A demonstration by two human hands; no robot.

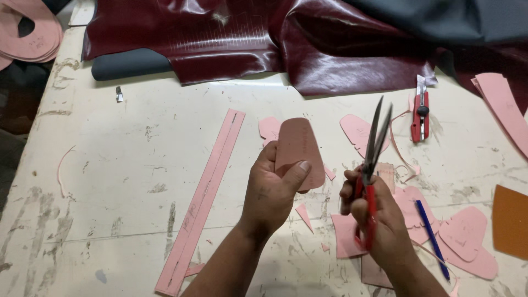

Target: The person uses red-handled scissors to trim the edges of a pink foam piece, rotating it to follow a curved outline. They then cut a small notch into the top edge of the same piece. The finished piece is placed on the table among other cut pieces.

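The left hand [273, 190] pinches a rounded pink pattern piece [300, 151] upright above the middle of the tabletop [121, 181]; just to its right, the right hand [374, 220] grips red-handled scissors [373, 165], blades nearly closed, pointing toward the far edge

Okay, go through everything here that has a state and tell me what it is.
Left hand: holding the pink piece upright.
Right hand: gripping the scissors.
Scissors: blades nearly closed, pointing up.
Red cutter: lying on the table.
Blue pen: lying flat.
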